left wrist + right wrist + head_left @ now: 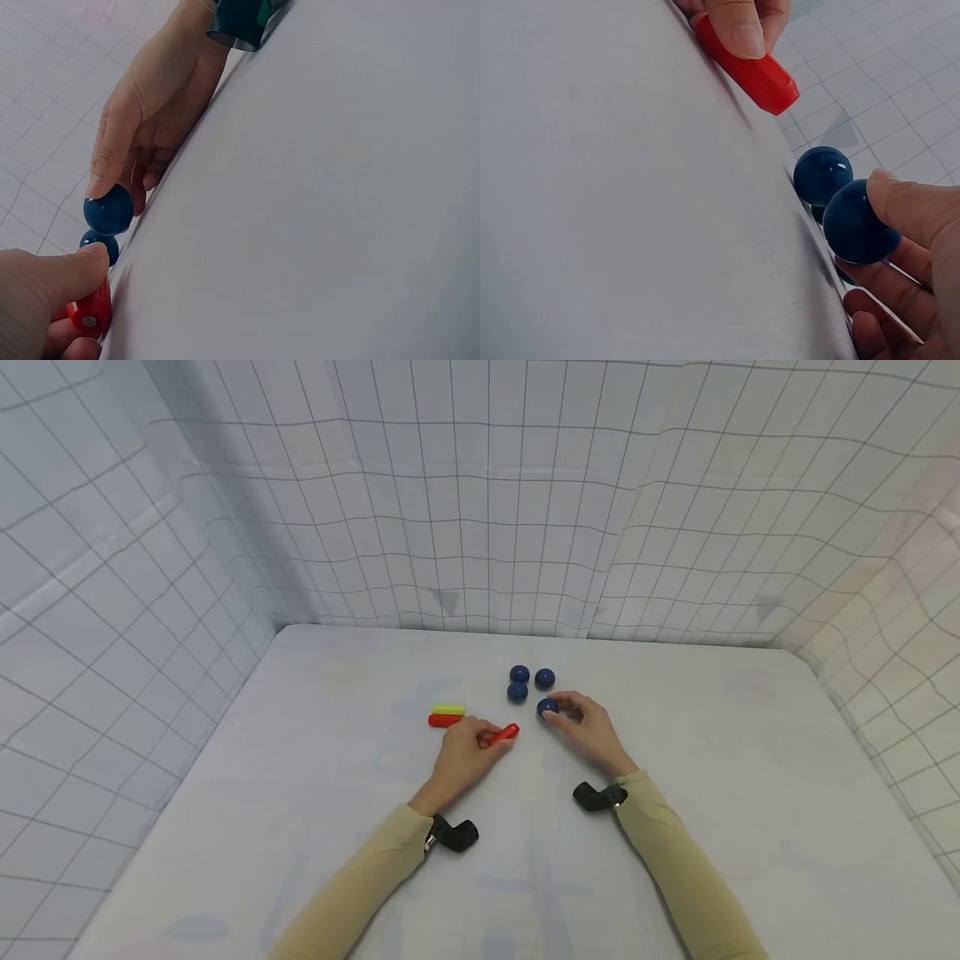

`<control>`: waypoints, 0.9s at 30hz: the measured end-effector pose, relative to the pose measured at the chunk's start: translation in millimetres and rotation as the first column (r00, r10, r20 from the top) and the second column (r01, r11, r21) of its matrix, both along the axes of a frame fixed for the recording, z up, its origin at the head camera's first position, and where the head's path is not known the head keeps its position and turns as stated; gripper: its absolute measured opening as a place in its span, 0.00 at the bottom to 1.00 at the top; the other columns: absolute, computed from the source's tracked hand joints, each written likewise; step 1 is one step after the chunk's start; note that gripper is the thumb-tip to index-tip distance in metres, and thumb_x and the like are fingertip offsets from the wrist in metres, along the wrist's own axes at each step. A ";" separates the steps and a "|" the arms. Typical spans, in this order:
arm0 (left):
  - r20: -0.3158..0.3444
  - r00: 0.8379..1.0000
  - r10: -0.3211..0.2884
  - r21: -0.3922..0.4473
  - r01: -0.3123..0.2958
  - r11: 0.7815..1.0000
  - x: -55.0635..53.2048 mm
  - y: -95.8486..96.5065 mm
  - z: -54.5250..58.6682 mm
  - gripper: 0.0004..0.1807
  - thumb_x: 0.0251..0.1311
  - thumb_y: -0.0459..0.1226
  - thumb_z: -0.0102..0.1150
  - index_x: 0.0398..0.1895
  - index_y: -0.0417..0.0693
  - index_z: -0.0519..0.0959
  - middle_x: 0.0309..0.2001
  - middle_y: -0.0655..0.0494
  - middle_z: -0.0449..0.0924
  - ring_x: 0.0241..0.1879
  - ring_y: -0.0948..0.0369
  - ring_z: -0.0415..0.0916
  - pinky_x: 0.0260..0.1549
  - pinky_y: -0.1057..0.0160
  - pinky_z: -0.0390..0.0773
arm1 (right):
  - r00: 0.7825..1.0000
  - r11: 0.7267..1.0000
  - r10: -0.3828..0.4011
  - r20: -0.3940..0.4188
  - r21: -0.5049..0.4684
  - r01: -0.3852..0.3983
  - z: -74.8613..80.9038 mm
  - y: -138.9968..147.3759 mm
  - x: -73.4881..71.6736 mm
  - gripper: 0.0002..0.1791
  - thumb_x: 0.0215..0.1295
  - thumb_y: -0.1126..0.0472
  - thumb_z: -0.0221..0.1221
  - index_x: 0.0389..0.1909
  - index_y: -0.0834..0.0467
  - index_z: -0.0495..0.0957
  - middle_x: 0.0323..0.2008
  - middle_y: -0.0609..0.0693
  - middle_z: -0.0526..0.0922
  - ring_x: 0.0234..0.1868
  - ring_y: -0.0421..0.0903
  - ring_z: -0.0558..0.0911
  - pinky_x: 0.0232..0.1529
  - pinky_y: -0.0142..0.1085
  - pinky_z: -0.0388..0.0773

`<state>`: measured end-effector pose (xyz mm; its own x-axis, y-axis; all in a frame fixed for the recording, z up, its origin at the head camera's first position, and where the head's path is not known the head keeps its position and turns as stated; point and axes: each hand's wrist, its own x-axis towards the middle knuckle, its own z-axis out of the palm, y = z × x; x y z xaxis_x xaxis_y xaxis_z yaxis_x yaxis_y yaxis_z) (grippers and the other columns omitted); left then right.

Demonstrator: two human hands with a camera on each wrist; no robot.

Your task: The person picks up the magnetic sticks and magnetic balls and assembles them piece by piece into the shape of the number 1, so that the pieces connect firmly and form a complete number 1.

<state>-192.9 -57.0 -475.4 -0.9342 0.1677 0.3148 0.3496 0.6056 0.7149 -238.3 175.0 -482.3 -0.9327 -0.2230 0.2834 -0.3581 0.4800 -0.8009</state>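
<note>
Between thumb and fingers, my left hand (462, 756) pinches a short red stick (505, 734); the left wrist view shows a small silvery dot on the end of this red stick (90, 321). To its right, my right hand (592, 732) holds a dark blue ball (547, 707) by thumb and fingertips, close over the table. In the right wrist view the thumb lies on top of that blue ball (861, 222). Just beyond, three more blue balls (519, 674) sit grouped together. A yellow stick (448, 709) and a second red stick (444, 721) lie side by side left of my left hand.
The white table (675, 860) has faint printed shapes on its surface. A white sheet with a dark grid (480, 510) hangs behind it and along both sides. Each wrist wears a black camera mount (597, 797).
</note>
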 end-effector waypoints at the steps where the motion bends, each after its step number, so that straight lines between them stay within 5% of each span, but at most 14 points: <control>1: 0.001 1.000 0.003 -0.003 -0.003 1.000 -0.1 1.0 -0.1 0.12 0.50 0.40 0.72 0.33 0.41 0.84 0.24 0.58 0.73 0.24 0.65 0.68 0.23 0.67 0.70 | 1.000 1.000 -0.002 0.004 0.000 0.002 -0.4 0.2 -0.1 0.19 0.60 0.55 0.65 0.50 0.60 0.79 0.42 0.54 0.82 0.44 0.49 0.78 0.48 0.43 0.72; 27: 0.011 1.000 -0.004 0.055 0.003 0.999 -9.9 20.3 -4.7 0.12 0.50 0.41 0.72 0.32 0.41 0.84 0.25 0.58 0.75 0.24 0.64 0.70 0.23 0.68 0.70 | 0.998 0.997 0.054 -0.028 0.064 -0.052 -0.2 -1.3 0.4 0.18 0.63 0.59 0.62 0.54 0.60 0.77 0.47 0.54 0.80 0.46 0.49 0.74 0.45 0.43 0.71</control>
